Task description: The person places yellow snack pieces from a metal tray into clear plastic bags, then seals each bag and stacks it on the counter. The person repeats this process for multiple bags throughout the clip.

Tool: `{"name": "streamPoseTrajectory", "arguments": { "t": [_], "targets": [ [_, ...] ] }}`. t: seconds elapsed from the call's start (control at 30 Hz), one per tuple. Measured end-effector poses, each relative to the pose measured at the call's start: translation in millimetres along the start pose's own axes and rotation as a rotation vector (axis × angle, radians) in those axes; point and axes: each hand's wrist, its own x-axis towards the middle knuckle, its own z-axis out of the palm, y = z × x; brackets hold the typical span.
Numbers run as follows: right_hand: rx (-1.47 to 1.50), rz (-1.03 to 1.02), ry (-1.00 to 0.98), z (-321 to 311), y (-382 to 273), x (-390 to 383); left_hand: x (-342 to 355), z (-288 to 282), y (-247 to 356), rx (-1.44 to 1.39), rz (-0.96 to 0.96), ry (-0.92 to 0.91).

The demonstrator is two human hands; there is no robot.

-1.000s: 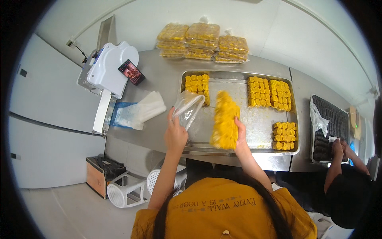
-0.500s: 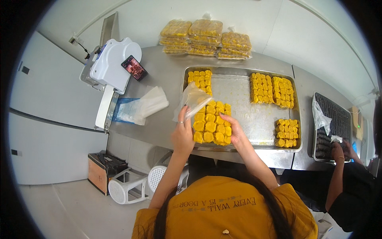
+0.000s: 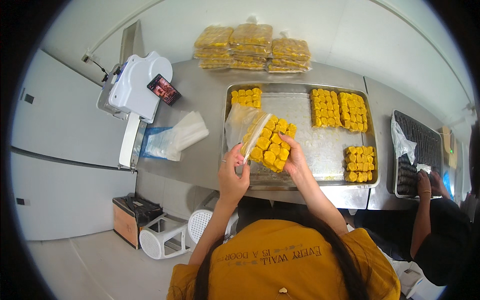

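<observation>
My left hand [image 3: 233, 175] grips the rim of a clear plastic bag [image 3: 239, 125], its opening around the left part of a block of yellow pieces [image 3: 272, 145]. My right hand [image 3: 294, 159] holds that block by its right side, tilted, above the large steel tray [image 3: 320, 155]. On the tray stand further yellow blocks: one [image 3: 246, 96] at the back left, two [image 3: 325, 106] at the back right, and one [image 3: 359, 165] at the front right.
Filled bags [image 3: 252, 37] lie stacked behind the tray. Left are empty bags [image 3: 180, 135], a phone [image 3: 164, 89] and a white machine [image 3: 137, 87]. A co-worker's hands [image 3: 427, 185] work at a dark-filled tray [image 3: 414, 130] on the right. Stools [image 3: 155, 235] and a box [image 3: 130, 220] are below.
The block has moved leftward and turned, and its left part is now inside the bag mouth. My left hand has shifted right with the bag; my right hand still holds the block.
</observation>
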Motion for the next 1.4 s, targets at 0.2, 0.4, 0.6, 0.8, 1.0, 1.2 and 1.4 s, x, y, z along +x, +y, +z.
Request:
{"name": "streamPoseTrajectory", "arguments": {
  "t": [0.2, 0.4, 0.6, 0.8, 1.0, 1.2, 1.4],
  "targets": [
    [-0.037, -0.196, 0.099, 14.8, 8.1, -4.6, -3.0, 6.9, 2.8, -0.025, 0.036, -0.036],
    [-0.173, -0.441, 0.134, 32.2, 14.7, -8.5, -0.5, 19.5, 6.4, -0.316, -0.087, -0.042],
    [-0.291, -0.375, 0.078, 36.8, 20.2, -11.9, 36.4, 13.3, 19.9, -0.150, -0.289, -0.223],
    [-0.471, -0.341, -0.033, 40.4, 31.8, -11.4, 95.0, 33.2, 19.7, 0.338, -0.183, -0.106],
    [-0.151, -0.135, -0.092, 14.8, 48.7, 9.5, 84.4, 55.2, 46.9, 0.497, 0.048, -0.271],
    [-0.028, -0.117, -0.145, -25.5, 38.7, 27.9, 62.0, 67.6, 59.9, 0.443, 0.210, -0.234],
    [-0.146, -0.197, -0.071, -13.5, 16.5, 0.8, 36.8, 75.0, 63.9, 0.461, 0.267, -0.414]
  ]
}}
